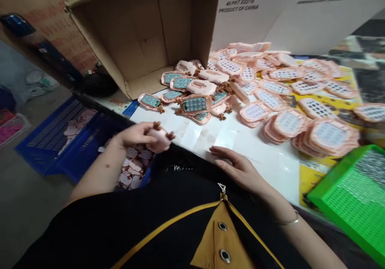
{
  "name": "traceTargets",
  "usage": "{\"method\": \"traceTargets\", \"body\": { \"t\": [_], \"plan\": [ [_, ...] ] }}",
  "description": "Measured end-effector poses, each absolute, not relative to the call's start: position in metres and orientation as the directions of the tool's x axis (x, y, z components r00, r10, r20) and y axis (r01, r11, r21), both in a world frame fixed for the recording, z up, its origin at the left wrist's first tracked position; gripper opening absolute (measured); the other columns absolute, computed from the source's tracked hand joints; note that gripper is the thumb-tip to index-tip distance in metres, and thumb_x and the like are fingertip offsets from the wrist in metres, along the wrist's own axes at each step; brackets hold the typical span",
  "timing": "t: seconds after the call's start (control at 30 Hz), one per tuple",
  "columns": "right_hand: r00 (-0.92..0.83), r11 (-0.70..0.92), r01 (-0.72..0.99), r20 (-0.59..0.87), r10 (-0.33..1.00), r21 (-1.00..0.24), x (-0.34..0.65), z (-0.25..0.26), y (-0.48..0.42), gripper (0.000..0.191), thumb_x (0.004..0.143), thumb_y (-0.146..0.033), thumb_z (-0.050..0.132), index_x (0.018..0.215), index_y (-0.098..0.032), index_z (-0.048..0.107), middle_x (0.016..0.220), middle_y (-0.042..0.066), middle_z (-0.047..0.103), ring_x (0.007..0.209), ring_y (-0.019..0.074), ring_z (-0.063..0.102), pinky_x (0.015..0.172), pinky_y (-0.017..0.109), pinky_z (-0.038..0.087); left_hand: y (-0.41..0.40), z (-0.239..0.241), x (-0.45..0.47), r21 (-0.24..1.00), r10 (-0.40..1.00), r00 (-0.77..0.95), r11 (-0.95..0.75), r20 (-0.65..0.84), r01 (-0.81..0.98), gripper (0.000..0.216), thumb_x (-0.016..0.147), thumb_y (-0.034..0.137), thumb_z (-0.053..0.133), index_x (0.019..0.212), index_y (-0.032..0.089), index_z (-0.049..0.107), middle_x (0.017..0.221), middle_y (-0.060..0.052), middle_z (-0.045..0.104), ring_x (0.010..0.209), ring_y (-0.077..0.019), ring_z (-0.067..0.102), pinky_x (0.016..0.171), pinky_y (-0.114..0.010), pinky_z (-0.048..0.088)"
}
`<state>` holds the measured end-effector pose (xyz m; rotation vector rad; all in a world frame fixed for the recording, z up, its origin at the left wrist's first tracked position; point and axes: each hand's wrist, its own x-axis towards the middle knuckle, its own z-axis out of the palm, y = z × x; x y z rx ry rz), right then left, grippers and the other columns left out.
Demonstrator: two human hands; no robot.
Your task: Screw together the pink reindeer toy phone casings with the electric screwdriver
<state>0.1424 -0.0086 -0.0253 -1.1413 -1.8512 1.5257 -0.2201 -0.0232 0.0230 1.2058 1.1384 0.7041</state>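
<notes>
White tabletop [267, 160]; left hand [136, 134] gripping pink piece [161, 141], right hand [237, 170] loosely open.

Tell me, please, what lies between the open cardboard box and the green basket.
In the head view, many pink pieces lie between them, some loose, some stacked, on a white and yellow surface.

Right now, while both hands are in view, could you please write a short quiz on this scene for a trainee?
1. What does the left hand hold?
2. True or false: the right hand holds nothing that can be seen.
3. What colour is the basket at the lower right of the picture? A) red B) green C) yellow

Key:
1. A pink piece with brown parts.
2. True.
3. B.
</notes>
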Motion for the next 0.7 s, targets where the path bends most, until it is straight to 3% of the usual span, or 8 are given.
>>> {"method": "traceTargets", "body": {
  "t": [0.1,0.17,0.23,0.27,0.33,0.4,0.53,0.7],
  "plan": [
    [-0.545,0.044,0.373,-0.180,0.819,-0.927,0.139,-0.027,-0.003,0.057,0.083,-0.071,0.065,0.110,-0.022,0.077,0.117,0.014,0.079,0.110,0.0331,0.075,0.102,0.053,0.060,-0.032,0.042,-0.281,0.872,0.974,0.023,0.192,-0.226,0.449,0.061,0.065,0.053,0.088,0.115,0.021,0.076,0.122,-0.014,0.076,0.115,-0.0304,0.071,0.105,-0.044,0.053],
    [-0.537,0.039,0.386,-0.191,0.822,-0.921,0.136,-0.026,-0.001,0.058,0.083,-0.072,0.062,0.109,-0.022,0.077,0.112,0.014,0.080,0.106,0.0325,0.076,0.099,0.052,0.061,-0.018,0.045,-0.295,0.788,0.989,-0.058,0.145,-0.138,0.599,0.072,0.071,0.061,0.079,0.127,0.017,0.070,0.132,-0.017,0.071,0.123,-0.0333,0.067,0.111,-0.049,0.048],
    [-0.528,0.035,0.396,-0.196,0.827,-0.918,0.133,-0.024,-0.001,0.060,0.083,-0.073,0.061,0.108,-0.021,0.076,0.111,0.014,0.080,0.103,0.0319,0.076,0.097,0.052,0.062,0.011,0.041,-0.294,0.633,0.997,-0.038,0.069,-0.062,0.771,0.080,0.072,0.060,0.075,0.137,0.015,0.064,0.143,-0.018,0.064,0.132,-0.0364,0.060,0.117,-0.051,0.041],
    [-0.526,0.039,0.400,-0.195,0.828,-0.916,0.133,-0.024,-0.001,0.059,0.083,-0.073,0.061,0.108,-0.021,0.077,0.110,0.014,0.080,0.103,0.0317,0.076,0.097,0.051,0.062,0.028,0.039,-0.291,0.500,0.998,0.015,0.016,-0.058,0.866,0.083,0.072,0.055,0.076,0.144,0.016,0.059,0.152,-0.017,0.057,0.143,-0.0369,0.050,0.123,-0.052,0.033],
    [-0.525,0.052,0.403,-0.185,0.831,-0.914,0.134,-0.023,-0.003,0.058,0.083,-0.072,0.062,0.106,-0.021,0.077,0.109,0.014,0.080,0.101,0.0313,0.077,0.096,0.051,0.062,0.064,0.036,-0.285,0.253,0.988,0.103,-0.070,-0.119,0.965,0.096,0.070,0.047,0.078,0.155,0.017,0.047,0.165,-0.017,0.040,0.157,-0.0395,0.028,0.128,-0.058,0.010],
    [-0.524,0.059,0.388,-0.168,0.835,-0.920,0.136,-0.023,-0.006,0.056,0.084,-0.070,0.063,0.105,-0.021,0.077,0.108,0.013,0.081,0.100,0.0303,0.077,0.093,0.048,0.063,0.094,0.036,-0.280,0.106,0.960,0.138,-0.115,-0.245,0.988,0.104,0.069,0.045,0.078,0.160,0.017,0.037,0.168,-0.017,0.034,0.160,-0.0407,0.018,0.127,-0.062,0.000],
    [-0.508,0.068,0.357,-0.132,0.851,-0.932,0.137,-0.026,-0.006,0.052,0.085,-0.068,0.062,0.102,-0.021,0.078,0.103,0.012,0.081,0.096,0.0285,0.077,0.089,0.046,0.064,0.116,0.040,-0.277,-0.001,0.916,0.124,-0.135,-0.383,0.991,0.110,0.068,0.053,0.074,0.161,0.010,0.034,0.158,-0.024,0.047,0.150,-0.0447,0.036,0.124,-0.060,0.016],
    [-0.515,0.047,0.329,-0.137,0.846,-0.943,0.140,-0.027,-0.001,0.049,0.086,-0.067,0.062,0.099,-0.023,0.078,0.099,0.010,0.082,0.091,0.0271,0.077,0.087,0.044,0.065,0.083,0.053,-0.293,-0.046,0.955,0.035,-0.050,-0.294,0.998,0.112,0.069,0.071,0.065,0.158,0.008,0.041,0.144,-0.025,0.059,0.134,-0.0446,0.053,0.115,-0.052,0.038]
  ]
}}
